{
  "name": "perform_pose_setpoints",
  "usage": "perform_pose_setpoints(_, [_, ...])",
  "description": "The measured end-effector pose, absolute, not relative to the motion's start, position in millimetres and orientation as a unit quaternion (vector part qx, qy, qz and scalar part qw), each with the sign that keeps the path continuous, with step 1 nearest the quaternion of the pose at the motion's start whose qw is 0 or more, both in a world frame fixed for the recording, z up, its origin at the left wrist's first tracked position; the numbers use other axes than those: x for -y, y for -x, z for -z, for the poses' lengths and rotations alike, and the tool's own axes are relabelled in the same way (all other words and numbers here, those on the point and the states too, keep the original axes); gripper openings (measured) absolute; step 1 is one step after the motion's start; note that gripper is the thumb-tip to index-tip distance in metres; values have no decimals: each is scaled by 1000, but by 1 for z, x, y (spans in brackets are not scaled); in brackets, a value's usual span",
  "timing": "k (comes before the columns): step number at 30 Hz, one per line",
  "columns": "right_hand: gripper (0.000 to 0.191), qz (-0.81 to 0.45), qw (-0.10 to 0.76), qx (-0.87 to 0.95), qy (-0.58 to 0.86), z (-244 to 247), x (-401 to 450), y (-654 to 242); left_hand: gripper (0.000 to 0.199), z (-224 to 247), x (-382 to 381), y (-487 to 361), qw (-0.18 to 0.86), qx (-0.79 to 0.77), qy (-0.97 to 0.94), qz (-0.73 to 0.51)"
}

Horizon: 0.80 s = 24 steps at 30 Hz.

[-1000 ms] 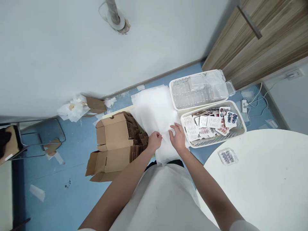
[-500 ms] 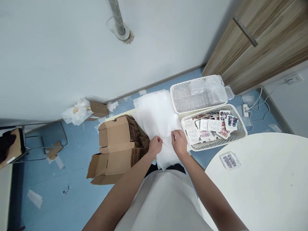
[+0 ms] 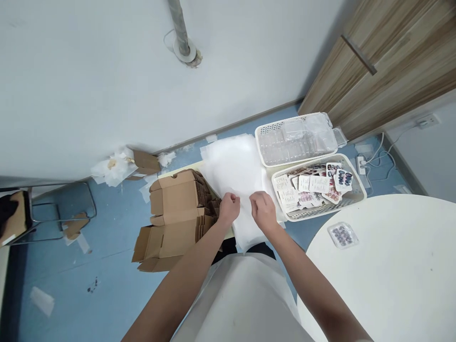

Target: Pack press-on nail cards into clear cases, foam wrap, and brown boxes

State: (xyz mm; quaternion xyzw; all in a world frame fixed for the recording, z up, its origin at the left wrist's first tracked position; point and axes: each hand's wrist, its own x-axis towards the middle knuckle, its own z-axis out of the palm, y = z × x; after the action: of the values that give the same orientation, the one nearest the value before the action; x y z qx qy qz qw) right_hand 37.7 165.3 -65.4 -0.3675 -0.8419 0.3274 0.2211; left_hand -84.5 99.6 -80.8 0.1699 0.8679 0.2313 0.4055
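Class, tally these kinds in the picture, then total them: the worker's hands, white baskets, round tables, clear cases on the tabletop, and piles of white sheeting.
Hands: 2, left hand and right hand
White baskets: 2, farther basket and nearer basket
Round table: 1
Clear case: 1
White sheeting pile: 1
Total: 7
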Motion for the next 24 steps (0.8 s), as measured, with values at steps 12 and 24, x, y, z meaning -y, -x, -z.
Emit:
perform_pose_setpoints(12, [31, -288, 108, 783, 540, 85, -169, -60, 55, 60, -78, 80, 477, -799, -223, -289])
perform_pose_setpoints(24, [63, -141, 50, 914, 376, -10, -118, -62, 65, 38, -65, 76, 481, -769, -259, -332])
